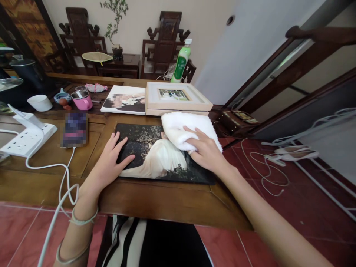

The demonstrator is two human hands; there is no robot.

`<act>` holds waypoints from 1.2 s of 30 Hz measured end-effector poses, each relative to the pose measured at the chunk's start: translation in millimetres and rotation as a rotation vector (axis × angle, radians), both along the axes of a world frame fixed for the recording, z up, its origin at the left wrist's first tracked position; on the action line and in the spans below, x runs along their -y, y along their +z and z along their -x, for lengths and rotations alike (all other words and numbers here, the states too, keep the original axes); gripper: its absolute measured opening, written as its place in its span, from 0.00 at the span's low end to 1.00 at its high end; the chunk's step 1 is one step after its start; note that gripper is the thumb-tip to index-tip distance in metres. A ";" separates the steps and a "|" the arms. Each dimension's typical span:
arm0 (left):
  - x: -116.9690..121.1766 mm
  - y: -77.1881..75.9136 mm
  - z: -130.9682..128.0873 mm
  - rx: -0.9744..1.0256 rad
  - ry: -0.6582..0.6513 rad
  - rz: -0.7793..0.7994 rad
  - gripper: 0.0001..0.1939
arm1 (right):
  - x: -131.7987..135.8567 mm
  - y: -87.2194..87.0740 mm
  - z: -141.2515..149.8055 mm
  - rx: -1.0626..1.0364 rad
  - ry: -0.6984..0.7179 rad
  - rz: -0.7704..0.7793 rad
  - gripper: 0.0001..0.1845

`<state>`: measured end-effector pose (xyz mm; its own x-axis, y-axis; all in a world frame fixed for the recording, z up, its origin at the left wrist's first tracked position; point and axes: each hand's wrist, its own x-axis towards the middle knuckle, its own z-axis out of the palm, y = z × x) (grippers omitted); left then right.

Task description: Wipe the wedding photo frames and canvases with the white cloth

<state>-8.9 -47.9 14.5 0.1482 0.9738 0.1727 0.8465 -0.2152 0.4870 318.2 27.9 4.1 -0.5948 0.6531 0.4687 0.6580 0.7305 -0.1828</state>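
A dark photo panel (155, 159) showing a figure in a pale gown lies flat at the front of the wooden table (172, 202). Over its left edge rests my left hand (112, 161), fingers spread and holding nothing. My right hand (207, 148) grips a fluffy white towel (186, 124), which is pressed on the panel's right part and hides its upper right corner. Part of the towel hangs past the panel's right side. Behind the panel are a white photo print (125, 105) and a pale wooden picture frame (205, 104) stacked on another.
A green bottle (181, 63) stands behind the frames. On the left are a power strip (33, 137) with white cables, a phone (74, 129), a pink mug (82, 101), a white cup (40, 102) and a black kettle (29, 74). A drying rack (314, 167) stands at right.
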 end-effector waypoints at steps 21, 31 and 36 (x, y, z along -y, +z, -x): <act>0.2 -0.9 0.5 0.001 -0.010 -0.001 0.33 | 31.9 5.1 -7.1 -0.005 0.128 0.005 0.20; 0.1 -2.6 0.9 0.005 -0.003 -0.018 0.33 | -0.3 4.9 4.0 0.012 0.004 0.043 0.25; -0.2 -1.7 0.3 -0.004 0.001 -0.018 0.33 | 65.3 10.7 1.7 -0.018 0.108 0.019 0.18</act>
<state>-9.2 -47.7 12.8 0.1480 0.9707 0.1892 0.8486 -0.2229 0.4798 316.5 -37.4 14.8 -0.6536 0.5950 0.4678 0.5725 0.7929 -0.2085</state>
